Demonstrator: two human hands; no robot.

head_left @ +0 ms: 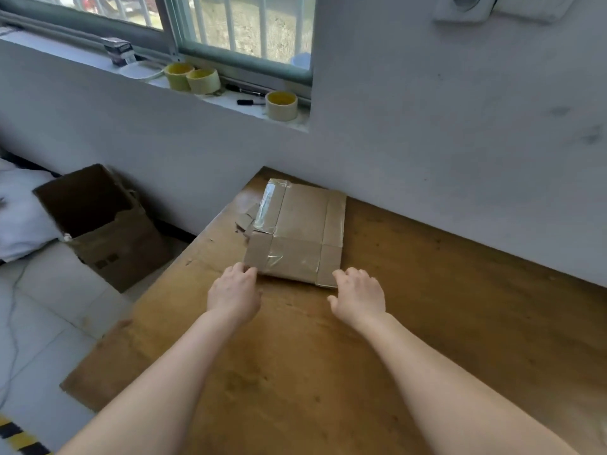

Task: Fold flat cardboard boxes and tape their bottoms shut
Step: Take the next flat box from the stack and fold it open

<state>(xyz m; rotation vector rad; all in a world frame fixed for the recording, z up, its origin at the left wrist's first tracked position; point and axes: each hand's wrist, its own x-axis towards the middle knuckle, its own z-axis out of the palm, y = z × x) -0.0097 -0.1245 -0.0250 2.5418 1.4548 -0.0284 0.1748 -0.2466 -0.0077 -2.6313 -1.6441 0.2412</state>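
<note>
Two bare forearms reach up from the bottom of the frame across a brown wooden table (427,339). The left hand (235,290) and right hand (358,295) sit at centre frame, fingers loosely curled, tips at the two near corners of the flat cardboard box (295,224). Whether either hand actually grips the edge cannot be told. The box lies flat on the table just above the hands, its far edge near the white wall. Shiny clear tape (267,205) crosses its left side, with torn cardboard scraps (244,220) beside it. That tape may resist when the box is opened, so a panel could rip. A push instead of a lift could slide the box into the wall. An open carton (98,221) stands on the floor at left. The tape rolls (281,105) sit on the windowsill at upper centre, well apart from the hands, so taping calls for a long reach.
</note>
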